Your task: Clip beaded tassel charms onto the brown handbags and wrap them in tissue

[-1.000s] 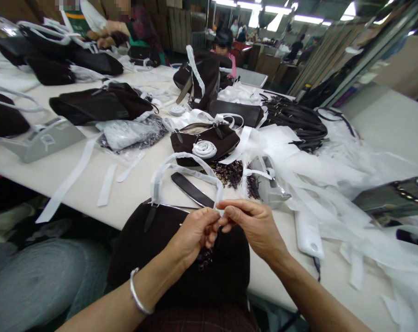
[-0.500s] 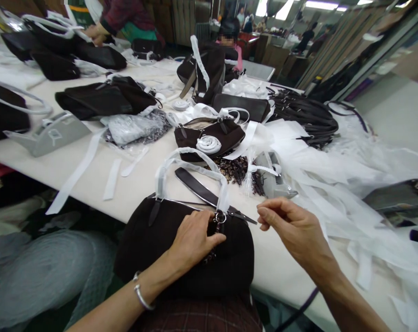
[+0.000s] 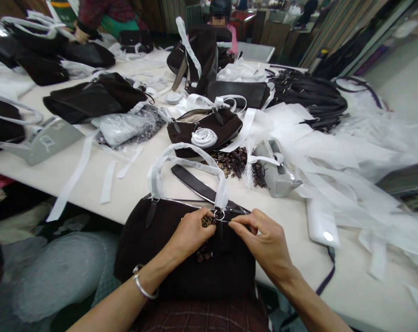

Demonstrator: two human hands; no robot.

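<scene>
A dark brown handbag (image 3: 181, 258) rests at the table's front edge, its handles (image 3: 155, 177) wrapped in white material. My left hand (image 3: 193, 230) pinches a patterned charm (image 3: 207, 221) beside the metal ring (image 3: 218, 214) at the base of a handle. Just right of that ring, my right hand (image 3: 260, 235) is closed, thumb and fingertips together on something thin that reaches toward the ring; I cannot make out what it is. Behind the bag's top edge lies a black strap (image 3: 193, 182).
Beyond the bag are another brown bag (image 3: 229, 127), a pile of small patterned pieces (image 3: 235, 161) and a grey holder (image 3: 273, 175). A white device (image 3: 321, 221) with a cable lies right, near white sheets (image 3: 350, 166). People are at the far side.
My right hand has moved left and down to the ring. My left hand now grips the charm, raised beside the ring. The whole view has shifted slightly, and the white device has come into sight.
</scene>
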